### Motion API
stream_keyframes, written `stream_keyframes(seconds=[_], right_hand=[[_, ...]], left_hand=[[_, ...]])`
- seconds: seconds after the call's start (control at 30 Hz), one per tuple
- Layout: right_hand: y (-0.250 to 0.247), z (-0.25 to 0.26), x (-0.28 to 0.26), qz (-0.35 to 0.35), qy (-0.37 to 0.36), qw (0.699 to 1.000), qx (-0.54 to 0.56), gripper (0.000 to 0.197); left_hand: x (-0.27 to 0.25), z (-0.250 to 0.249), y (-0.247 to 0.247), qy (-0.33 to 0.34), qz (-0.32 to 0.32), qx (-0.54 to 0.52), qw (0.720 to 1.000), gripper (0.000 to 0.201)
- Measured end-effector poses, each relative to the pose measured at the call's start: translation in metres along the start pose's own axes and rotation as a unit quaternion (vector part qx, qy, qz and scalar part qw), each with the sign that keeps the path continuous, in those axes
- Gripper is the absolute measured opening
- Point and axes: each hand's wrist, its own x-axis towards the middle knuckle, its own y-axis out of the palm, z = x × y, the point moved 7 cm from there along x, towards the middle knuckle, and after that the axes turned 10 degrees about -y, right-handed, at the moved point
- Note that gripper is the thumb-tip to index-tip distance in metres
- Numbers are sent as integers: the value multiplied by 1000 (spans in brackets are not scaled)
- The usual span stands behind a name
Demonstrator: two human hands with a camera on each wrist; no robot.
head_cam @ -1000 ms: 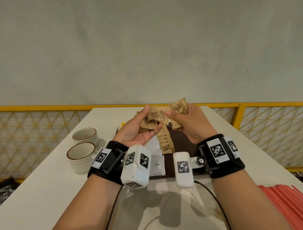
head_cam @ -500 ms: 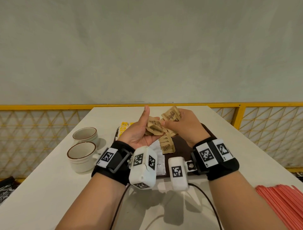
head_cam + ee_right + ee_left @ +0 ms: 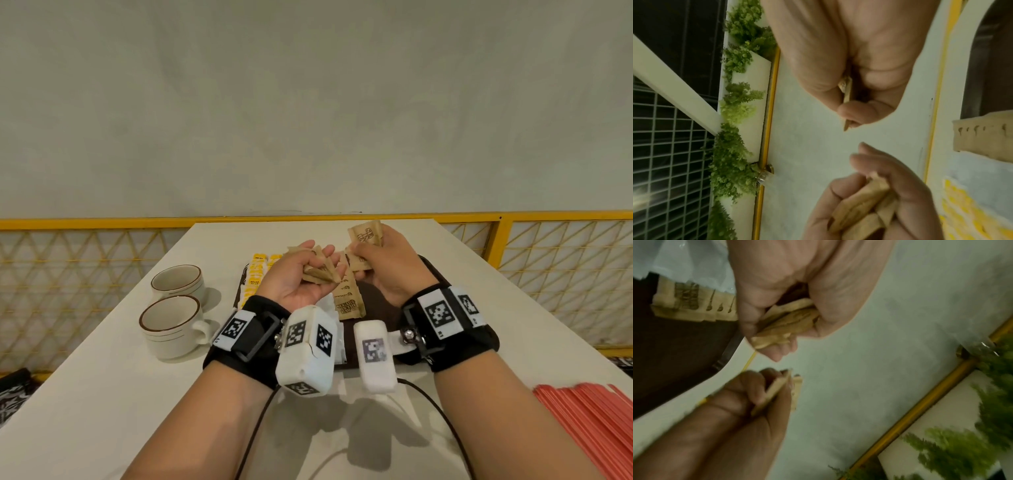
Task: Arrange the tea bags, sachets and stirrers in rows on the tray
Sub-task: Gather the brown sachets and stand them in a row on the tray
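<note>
- Sachets of brown paper are sitting bunched in the left hand, whose fingers are curling round them, palm up, above the tray.
- The right hand is pinching a few more sachets between thumb and fingers, just beside the left.
- A row of the same sachets is lying on the tray, running from its far edge toward its near edge, with yellow tea bags at its left edge.
- Stirrers are lying at the worktop's near right corner, cups at its left edge.
- These sachets are probably light, soft and crumpling easily, so they are best pinched singly by a short edge, gently, and peeled off the bunch.
</note>
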Motion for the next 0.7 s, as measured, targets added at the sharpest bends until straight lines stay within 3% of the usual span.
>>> stream_keyframes(seconds=[0.1, 0.23, 0.4, 0.57, 0.63, 0.7], right_hand=[[-3, 5, 1, -30, -7, 997, 76, 10], [3, 10, 1, -22, -42, 995, 93, 8], [11, 14, -2, 13, -56, 993, 99, 10], [-8, 22, 3, -38, -94, 991, 91, 6], [-10, 25, 4, -8, -103, 993, 58, 7], [-8, 24, 2, 31, -97, 995, -5, 21]], left_hand=[[-6, 1, 5, -7, 17, 112, 993, 31], [-11, 10, 19, 17, 23, 250, 968, 6], [-7, 6, 16, 37, 24, 247, 968, 15], [-9, -4, 14, 59, 23, 239, 969, 18], [-10, -8, 12, 61, 23, 233, 970, 16], [-10, -9, 11, 55, 29, 215, 975, 12]])
